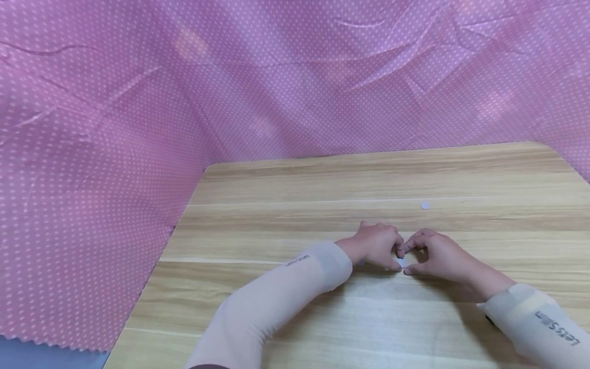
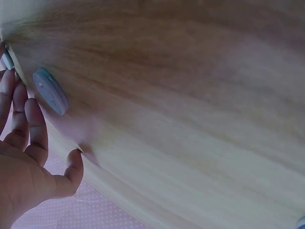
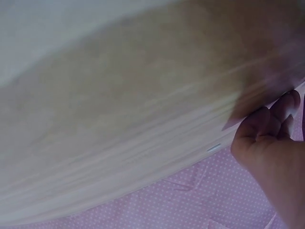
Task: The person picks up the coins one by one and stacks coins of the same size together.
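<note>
Near the middle of the wooden table, my left hand (image 1: pixel 379 245) and right hand (image 1: pixel 440 256) meet over a small pale disc (image 1: pixel 401 262). The fingers and thumb of each hand bend in around its edges, pinching it from both sides. Partly covered by the fingers, the same disc (image 2: pixel 7 59) shows at the far left of the left wrist view. A second disc (image 2: pixel 50 91), light blue with dark marks on its face, lies beside my left fingers. In the right wrist view, my right fingers (image 3: pixel 267 121) are curled low over the tabletop, and their tips are partly hidden.
Beyond the hands, another round pale disc (image 1: pixel 425 205) lies flat on the wooden table (image 1: pixel 295 184). A blue piece (image 2: pixel 301 222) peeks in at the corner of the left wrist view. Pink dotted cloth (image 1: pixel 276 92) hangs behind and to the left of the table.
</note>
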Tool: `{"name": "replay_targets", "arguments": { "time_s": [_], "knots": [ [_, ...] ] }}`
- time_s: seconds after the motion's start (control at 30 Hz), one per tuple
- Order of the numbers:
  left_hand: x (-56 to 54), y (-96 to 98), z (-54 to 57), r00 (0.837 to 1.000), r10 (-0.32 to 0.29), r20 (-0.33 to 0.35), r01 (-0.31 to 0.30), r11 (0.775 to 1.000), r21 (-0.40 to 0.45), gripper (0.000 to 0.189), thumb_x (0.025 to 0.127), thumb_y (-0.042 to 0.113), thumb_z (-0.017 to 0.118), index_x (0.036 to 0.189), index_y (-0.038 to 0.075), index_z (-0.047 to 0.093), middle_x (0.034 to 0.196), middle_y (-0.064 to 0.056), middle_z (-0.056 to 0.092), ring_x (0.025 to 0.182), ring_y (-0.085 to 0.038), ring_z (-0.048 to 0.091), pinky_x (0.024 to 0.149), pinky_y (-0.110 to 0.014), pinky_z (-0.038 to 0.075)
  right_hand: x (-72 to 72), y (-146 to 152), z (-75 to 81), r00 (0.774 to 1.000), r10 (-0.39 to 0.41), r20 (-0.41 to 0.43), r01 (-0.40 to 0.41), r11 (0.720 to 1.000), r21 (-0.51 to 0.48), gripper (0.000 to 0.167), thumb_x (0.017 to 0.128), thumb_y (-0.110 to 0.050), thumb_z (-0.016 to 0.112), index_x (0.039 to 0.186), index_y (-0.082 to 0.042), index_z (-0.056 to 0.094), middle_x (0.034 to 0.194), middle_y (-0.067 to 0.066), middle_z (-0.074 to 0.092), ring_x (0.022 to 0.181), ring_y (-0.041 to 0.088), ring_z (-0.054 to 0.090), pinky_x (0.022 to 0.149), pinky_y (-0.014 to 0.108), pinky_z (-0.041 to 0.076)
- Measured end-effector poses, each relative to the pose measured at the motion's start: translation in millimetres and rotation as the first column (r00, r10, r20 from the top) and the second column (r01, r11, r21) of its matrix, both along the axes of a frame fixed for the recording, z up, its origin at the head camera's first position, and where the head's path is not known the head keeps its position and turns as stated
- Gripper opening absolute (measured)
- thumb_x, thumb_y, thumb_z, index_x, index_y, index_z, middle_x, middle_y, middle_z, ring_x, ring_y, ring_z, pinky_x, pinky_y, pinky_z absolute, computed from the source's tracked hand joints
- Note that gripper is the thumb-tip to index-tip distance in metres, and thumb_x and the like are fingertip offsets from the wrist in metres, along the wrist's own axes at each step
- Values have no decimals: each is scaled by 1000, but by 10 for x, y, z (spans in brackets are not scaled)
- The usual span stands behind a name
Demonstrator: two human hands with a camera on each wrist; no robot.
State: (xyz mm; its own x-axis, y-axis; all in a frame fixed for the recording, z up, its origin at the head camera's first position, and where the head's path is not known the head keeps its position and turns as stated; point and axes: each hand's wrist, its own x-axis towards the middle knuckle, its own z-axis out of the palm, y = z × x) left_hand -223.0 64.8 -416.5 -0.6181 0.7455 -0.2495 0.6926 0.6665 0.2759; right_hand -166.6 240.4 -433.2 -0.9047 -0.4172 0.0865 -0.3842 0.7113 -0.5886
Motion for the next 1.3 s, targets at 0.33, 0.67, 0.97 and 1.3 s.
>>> {"name": "replay_targets", "arguments": {
  "time_s": [0.33,0.67,0.97,1.3],
  "knots": [
    [19,-15,-37,1000,18,-8,-19,1000,-7,19,73,42,81,79,33,65,82,21,51,78,2,45,79,-36,28,-30,187,-4,999,-35,30,35,999,-5,44,70,-32,84,105,-10,69,109,7,61,101,29,56,86,48,42],
    [26,-14,-75,999,35,-9,-35,999,-6,19,73,42,81,78,33,65,80,22,51,78,2,45,77,-35,27,-263,485,-6,987,-121,109,116,992,50,56,77,-40,78,115,-1,64,117,23,59,104,42,55,85,59,40],
    [53,-18,-97,999,40,-18,-40,999,1,19,74,43,80,79,33,65,80,24,51,78,4,44,79,-35,26,-480,597,-35,971,-182,155,179,983,31,68,84,-42,70,128,6,50,127,33,49,113,50,47,92,61,34],
    [73,-6,-118,998,29,-50,-28,999,16,19,74,44,79,82,35,65,80,25,50,78,5,43,75,-30,26,-662,594,-60,971,-221,87,215,974,74,68,87,-40,68,129,10,46,119,41,48,109,54,45,90,63,35]
  ]
}}
